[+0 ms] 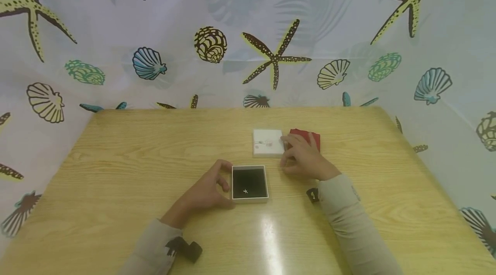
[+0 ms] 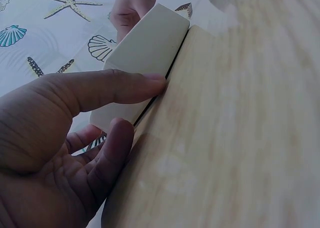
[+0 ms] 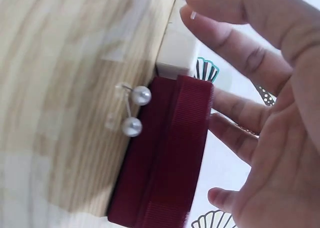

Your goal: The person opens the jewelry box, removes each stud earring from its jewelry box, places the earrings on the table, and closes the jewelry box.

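Observation:
My left hand [image 1: 207,186] grips a square white jewelry box [image 1: 249,201] by its left side, thumb and index finger at two corners. Its black lining [image 1: 253,180] carries a small silver starfish-shaped piece [image 1: 245,191]. In the left wrist view the thumb [image 2: 130,88] lies along the box's side wall. Over the table, my right hand [image 1: 304,159] pinches a tiny whitish piece [image 3: 193,15] between thumb and index fingertip; its kind is too small to tell. Two pearl earrings [image 3: 136,111] appear close to the red box [image 3: 175,158] beneath this hand.
A white box lid [image 1: 267,143] with a flower print lies flat beyond the open box, left of the red box. The wooden table [image 1: 135,150] meets a shell-and-starfish patterned cloth [image 1: 232,8] at its back and sides. Dark straps [image 1: 186,249] sit on the sleeves.

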Demonstrator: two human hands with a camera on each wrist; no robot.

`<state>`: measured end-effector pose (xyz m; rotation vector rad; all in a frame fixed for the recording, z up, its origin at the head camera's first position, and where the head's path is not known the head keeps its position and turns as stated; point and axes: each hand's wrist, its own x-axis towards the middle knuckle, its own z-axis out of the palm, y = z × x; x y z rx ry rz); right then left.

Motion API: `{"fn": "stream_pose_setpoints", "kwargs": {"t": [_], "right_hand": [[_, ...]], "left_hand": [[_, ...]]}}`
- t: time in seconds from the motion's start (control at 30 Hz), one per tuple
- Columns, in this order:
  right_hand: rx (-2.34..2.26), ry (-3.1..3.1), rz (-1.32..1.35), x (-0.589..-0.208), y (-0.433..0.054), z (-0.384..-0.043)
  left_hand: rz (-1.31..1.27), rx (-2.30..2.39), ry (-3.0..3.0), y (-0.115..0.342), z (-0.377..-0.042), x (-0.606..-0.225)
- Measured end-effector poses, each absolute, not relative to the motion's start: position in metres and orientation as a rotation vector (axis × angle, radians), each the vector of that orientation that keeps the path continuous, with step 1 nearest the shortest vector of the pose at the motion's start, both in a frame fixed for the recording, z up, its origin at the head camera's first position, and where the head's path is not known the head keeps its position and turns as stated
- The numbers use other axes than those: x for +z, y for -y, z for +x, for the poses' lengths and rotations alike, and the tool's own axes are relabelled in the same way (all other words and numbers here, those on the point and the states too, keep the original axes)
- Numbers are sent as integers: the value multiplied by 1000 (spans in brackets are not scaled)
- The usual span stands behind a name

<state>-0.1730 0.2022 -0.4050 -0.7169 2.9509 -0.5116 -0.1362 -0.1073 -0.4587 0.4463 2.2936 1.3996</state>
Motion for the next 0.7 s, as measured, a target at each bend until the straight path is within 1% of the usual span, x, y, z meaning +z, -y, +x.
{"fn": "stream_pose_setpoints", "kwargs": {"t": [0.27,0.7], "right_hand": [[-479,-2955,-667,-411,-202,-174],[-454,-2975,-663,-412,-201,-174]], "left_hand": [[467,1401,-2297,107,-136,-459],[511,1393,-2313,109,-136,-459]]}}
